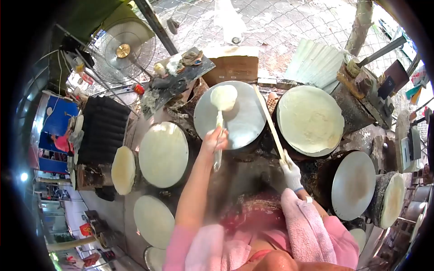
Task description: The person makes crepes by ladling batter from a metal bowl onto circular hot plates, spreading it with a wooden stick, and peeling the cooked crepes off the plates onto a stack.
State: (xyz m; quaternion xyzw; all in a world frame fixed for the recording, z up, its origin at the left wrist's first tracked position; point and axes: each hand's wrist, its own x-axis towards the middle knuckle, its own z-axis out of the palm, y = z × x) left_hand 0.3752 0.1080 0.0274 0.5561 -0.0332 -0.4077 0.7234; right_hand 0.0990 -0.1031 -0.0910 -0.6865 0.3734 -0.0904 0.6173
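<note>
My left hand (214, 141) is bare and closed round the handle of a ladle (224, 98). The ladle's bowl, full of pale batter, is over a round grey griddle (246, 119) whose surface shows no batter. In a white glove, my right hand (289, 170) grips a long wooden stick (270, 122), which slants up along that griddle's right edge. Just right of the stick, a pale sheet of batter (309, 119) covers another griddle. To the left, a third round griddle (163, 154) carries a smooth pale layer.
A bare griddle (353, 185) stands at the right, beside one with a pale round (392, 201). More pale rounds lie at the left (123, 170) and lower left (153, 221). A fan (123, 50), a cardboard box (231, 67) and wire fencing are at the back.
</note>
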